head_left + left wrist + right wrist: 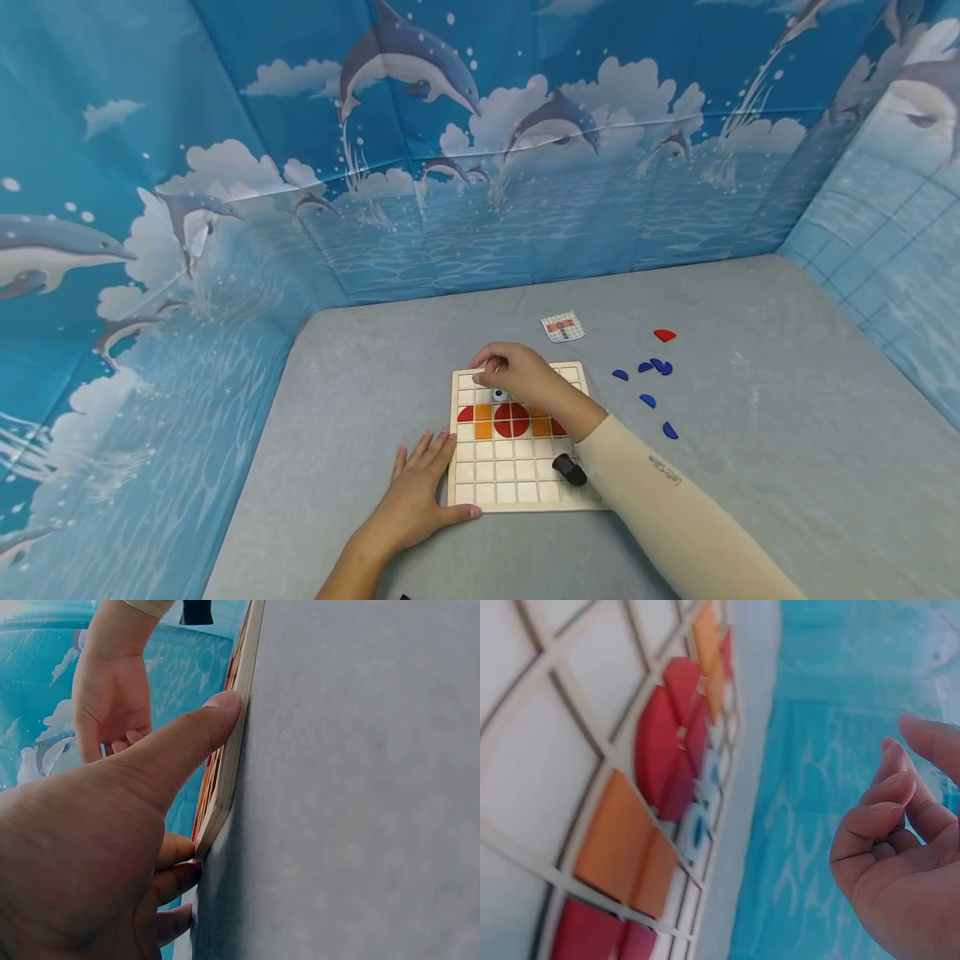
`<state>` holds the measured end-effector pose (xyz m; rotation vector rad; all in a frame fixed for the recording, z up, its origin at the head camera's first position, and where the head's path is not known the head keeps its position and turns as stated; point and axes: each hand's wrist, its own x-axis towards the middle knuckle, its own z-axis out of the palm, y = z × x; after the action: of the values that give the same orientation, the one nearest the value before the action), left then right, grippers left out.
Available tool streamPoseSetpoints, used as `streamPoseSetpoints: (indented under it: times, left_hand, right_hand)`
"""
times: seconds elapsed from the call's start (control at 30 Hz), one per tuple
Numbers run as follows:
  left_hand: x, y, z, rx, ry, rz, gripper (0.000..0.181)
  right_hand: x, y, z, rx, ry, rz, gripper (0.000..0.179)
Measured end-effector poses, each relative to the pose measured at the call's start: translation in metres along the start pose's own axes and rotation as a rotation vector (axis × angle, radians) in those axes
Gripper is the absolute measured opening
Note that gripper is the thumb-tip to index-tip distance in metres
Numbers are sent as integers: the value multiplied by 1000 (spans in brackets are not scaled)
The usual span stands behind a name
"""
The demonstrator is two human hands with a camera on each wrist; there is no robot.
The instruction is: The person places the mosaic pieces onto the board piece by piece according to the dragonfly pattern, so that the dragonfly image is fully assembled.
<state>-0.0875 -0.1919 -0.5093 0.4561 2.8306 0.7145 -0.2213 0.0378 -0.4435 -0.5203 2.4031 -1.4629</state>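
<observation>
A pale wooden grid board (pixel 517 493) lies flat, a row of pieces across it: a red circle (pixel 512 420) of wedge pieces, orange squares (pixel 483 422) on both sides, and red pieces at the ends. Behind the circle sit white eye-patterned pieces (pixel 694 831); the right hand partly covers them in the head view. My right hand (pixel 517 372) hovers over the far part of the board, fingers loosely bent, nothing between them. At the near left corner my left hand (pixel 417 493) rests with fingers spread along the left side and its thumb (pixel 214 720) on the front edge.
Several blue half-round pieces (pixel 648 401) lie scattered right of the board, with a red quarter piece (pixel 664 335) beyond them. A printed pattern card (pixel 562 327) lies behind the board. A small black device (pixel 570 470) shows beside the right sleeve. Dolphin-printed curtains (pixel 450 225) enclose the grey table.
</observation>
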Motion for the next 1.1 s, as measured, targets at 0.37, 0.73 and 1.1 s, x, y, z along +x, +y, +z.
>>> streamPoseSetpoints:
  times: [0.37,0.73,1.1]
  left_hand:
    - [1,1,-1,-3,-5,-11,112]
    - [-1,2,-1,-2,1,-7,112]
    - [0,1,0,-2,0,-10,112]
  right_hand:
    - [-16,-6,-29,83,57,-16,20]
    - [-35,11,-61,105,162,17,23]
    - [-54,39,-96,179,310,132,35]
